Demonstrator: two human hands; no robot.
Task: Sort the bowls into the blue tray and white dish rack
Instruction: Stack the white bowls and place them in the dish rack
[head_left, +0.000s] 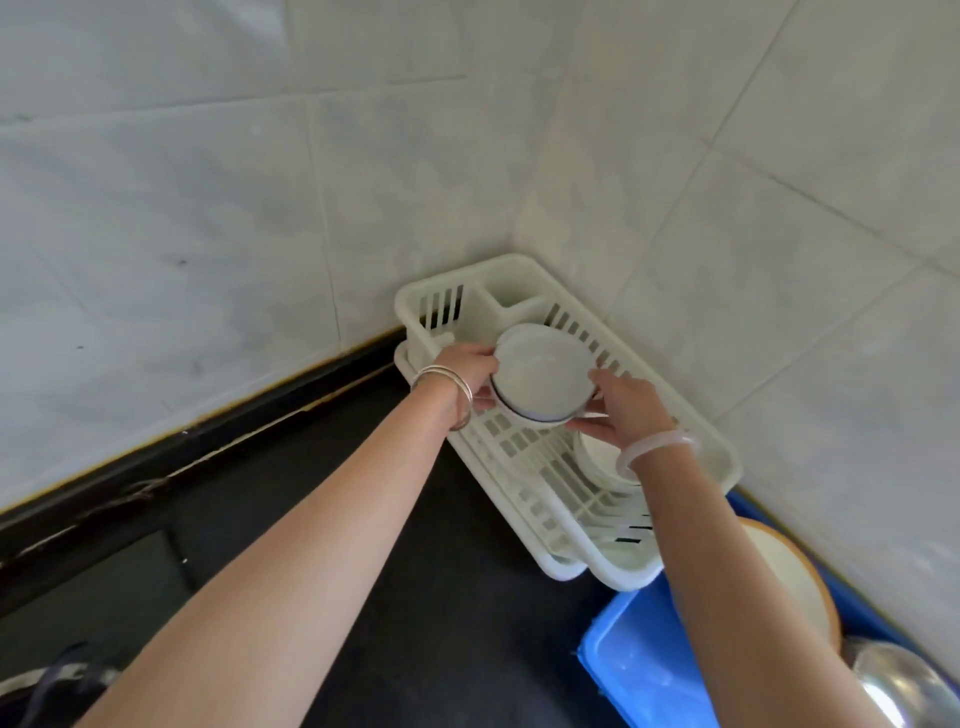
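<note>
Head view: both hands grip a bowl over the rack.
Left hand (465, 366) and right hand (626, 410) fingers clasp an upturned white bowl (540, 376) above the white dish rack (524, 462); blue tray (639, 670) lower right.

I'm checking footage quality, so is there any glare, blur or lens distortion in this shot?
Head view: wide-angle bending curves the wall tile lines; bright glare on the metal bowl at bottom right; soft, even light with faint shadows; the white bowl held by both hands over the rack looks slightly soft.
</note>
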